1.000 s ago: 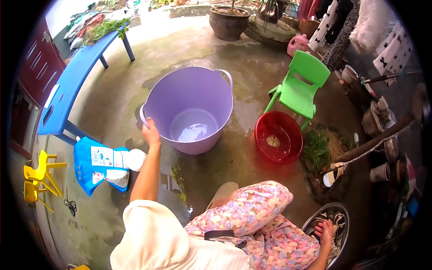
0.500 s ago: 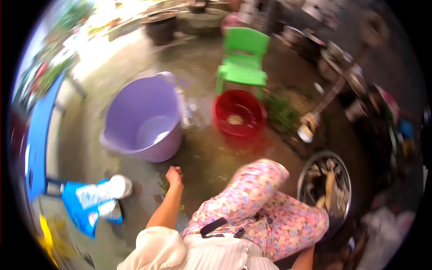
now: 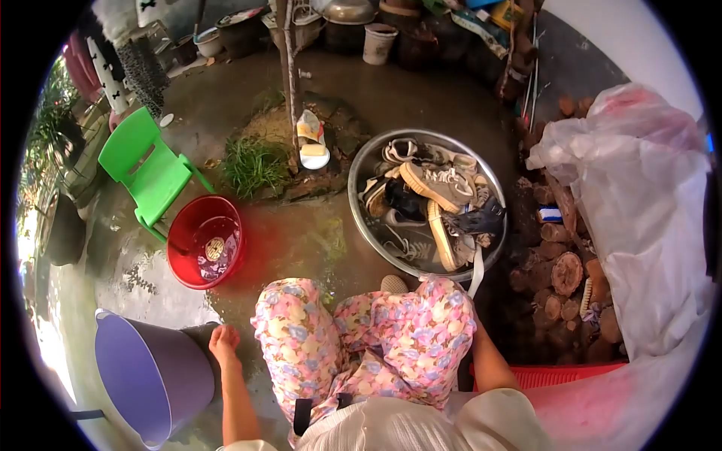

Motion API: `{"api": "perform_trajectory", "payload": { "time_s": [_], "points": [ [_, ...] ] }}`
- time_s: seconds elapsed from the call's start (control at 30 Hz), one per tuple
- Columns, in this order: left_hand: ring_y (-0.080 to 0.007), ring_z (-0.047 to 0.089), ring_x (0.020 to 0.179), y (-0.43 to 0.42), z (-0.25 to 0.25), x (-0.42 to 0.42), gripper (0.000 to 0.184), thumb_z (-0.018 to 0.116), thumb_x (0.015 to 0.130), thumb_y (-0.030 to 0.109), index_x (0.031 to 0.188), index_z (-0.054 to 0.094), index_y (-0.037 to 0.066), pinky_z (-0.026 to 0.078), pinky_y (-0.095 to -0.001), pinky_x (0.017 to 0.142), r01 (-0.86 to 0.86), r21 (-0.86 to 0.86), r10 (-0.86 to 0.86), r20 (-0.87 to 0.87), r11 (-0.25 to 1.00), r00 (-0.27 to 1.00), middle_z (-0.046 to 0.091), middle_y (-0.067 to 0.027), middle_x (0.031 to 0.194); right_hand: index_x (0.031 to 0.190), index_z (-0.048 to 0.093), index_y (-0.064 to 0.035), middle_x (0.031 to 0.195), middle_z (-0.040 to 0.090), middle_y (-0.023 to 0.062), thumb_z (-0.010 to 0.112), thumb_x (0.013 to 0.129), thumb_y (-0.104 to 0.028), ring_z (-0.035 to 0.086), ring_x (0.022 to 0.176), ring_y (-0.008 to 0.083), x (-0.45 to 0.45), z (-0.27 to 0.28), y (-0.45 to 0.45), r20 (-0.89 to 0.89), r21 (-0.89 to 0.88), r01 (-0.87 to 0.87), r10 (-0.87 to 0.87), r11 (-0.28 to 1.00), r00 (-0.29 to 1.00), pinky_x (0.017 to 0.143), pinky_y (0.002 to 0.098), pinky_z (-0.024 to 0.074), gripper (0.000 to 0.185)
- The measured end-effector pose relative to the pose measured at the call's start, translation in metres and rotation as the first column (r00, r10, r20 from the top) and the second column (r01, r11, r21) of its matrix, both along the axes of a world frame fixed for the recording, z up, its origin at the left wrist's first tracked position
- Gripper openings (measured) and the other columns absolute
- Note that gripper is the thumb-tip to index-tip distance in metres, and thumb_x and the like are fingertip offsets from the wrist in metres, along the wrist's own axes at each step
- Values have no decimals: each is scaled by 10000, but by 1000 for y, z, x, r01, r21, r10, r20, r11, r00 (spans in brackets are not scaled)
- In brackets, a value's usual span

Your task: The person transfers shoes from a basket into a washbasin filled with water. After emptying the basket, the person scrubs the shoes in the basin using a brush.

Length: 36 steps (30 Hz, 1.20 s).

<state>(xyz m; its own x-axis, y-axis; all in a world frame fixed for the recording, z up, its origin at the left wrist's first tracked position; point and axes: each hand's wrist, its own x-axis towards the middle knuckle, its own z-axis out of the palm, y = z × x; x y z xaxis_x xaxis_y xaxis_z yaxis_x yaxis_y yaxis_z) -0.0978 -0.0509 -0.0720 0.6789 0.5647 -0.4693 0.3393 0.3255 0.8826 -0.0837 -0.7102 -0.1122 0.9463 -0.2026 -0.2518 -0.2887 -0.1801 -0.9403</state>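
From where I stand, the sitter's left hand point(image 3: 224, 344) is out toward nine o'clock, fingers curled in a loose fist just beside the purple tub point(image 3: 183, 372). The right hand is hidden past the knee; I can't tell its grip. Near it, toward one o'clock, a metal basin point(image 3: 359, 218) holds piled shoes point(image 3: 450, 186). At ten sits a red tub point(image 3: 186, 252).
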Motion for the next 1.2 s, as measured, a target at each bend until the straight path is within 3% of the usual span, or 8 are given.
{"api": "perform_trajectory", "payload": {
  "time_s": [0.3,0.37,0.5,0.53,0.6,0.7,1.0,1.2],
  "points": [
    [-154,625,773,-73,-32,110,264,585,933,224,940,714,-6,496,-281,705,600,249,-596,-103,760,797,690,-45,859,1166,628,-31,860,651,47,645,877,-59,585,755,106,-7,-110,-31,133,86,-42,30,995,991,703,241,478,291],
    [-210,634,799,-73,-68,127,347,564,947,317,993,677,-7,497,-337,732,561,110,-533,-209,820,820,692,-79,859,1218,565,-30,910,672,101,647,907,-209,645,782,204,7,-111,-70,-496,493,153,133,856,858,723,356,536,368],
    [-383,592,1065,-48,-79,168,390,540,927,311,1167,584,7,468,-442,914,465,866,-369,-378,183,849,616,-237,1107,1251,551,-27,924,688,115,671,899,-171,675,829,211,-23,-96,-60,-180,307,-69,129,949,975,764,345,551,399],
    [-380,575,1090,-23,-98,182,391,524,923,273,1202,548,-1,463,-451,923,495,866,-316,-449,76,836,591,-240,1147,1210,574,-27,909,681,102,658,925,-178,667,809,195,-41,-176,-81,-119,182,-67,90,981,989,740,332,550,333],
    [-390,575,1071,44,-159,209,384,467,909,152,1248,493,-25,469,-475,906,556,828,-239,-555,-71,797,582,-236,1155,1162,597,-30,886,672,88,630,949,-161,655,793,175,-23,-67,-26,-67,272,-31,51,962,996,711,306,546,253],
    [-438,563,1121,47,-121,228,659,702,761,287,1294,485,-33,457,-486,948,632,730,-260,-578,259,774,568,-272,1240,1103,643,-48,848,661,44,573,972,-110,638,746,126,-19,-23,4,-220,39,106,-95,994,971,659,270,533,160],
    [-373,524,1171,-12,-76,199,588,664,736,438,1184,562,73,342,-634,961,915,369,-264,-877,165,402,600,-135,1206,1074,660,-48,844,692,81,547,947,-104,655,675,138,26,19,32,-108,-126,153,-167,980,980,618,287,528,179],
    [-401,662,873,-61,-33,202,535,609,811,556,802,707,30,492,-515,799,930,156,-336,-941,-333,37,677,-232,831,1031,659,-74,893,696,118,577,910,-122,677,792,295,79,37,41,49,-416,54,-37,908,998,693,370,533,153]
  ]
}}
